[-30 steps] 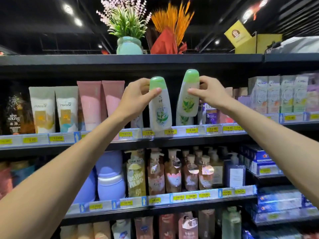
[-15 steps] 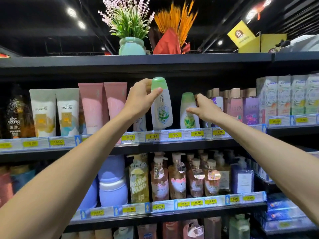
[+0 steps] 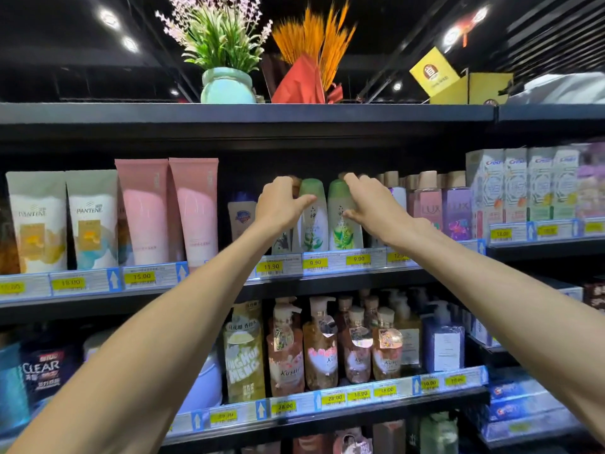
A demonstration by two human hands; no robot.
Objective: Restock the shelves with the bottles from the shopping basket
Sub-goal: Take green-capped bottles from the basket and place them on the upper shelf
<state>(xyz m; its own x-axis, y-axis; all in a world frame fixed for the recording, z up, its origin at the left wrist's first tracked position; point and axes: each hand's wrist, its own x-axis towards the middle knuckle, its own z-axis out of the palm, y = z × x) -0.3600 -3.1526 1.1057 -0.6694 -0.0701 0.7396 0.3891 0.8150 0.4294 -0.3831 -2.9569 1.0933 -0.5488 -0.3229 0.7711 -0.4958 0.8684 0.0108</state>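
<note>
- Both grips holding: left hand (image 3: 278, 204) wraps left green-capped bottle (image 3: 311, 221), right hand (image 3: 370, 204) wraps right green-capped bottle (image 3: 342, 221).
- Bottles upright on shelf (image 3: 327, 280), side by side.
- Risk: careless release tips either into neighbours.

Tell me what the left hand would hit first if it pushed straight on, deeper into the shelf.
The left hand already grips the left green-capped bottle, so that bottle moves with it. Behind it, probably darker bottles or the shelf's back; depth there is too dark to judge.

Two green-capped white bottles (image 3: 313, 221) (image 3: 343, 224) upright, side by side on shelf (image 3: 327, 283), leaf labels forward.
</note>
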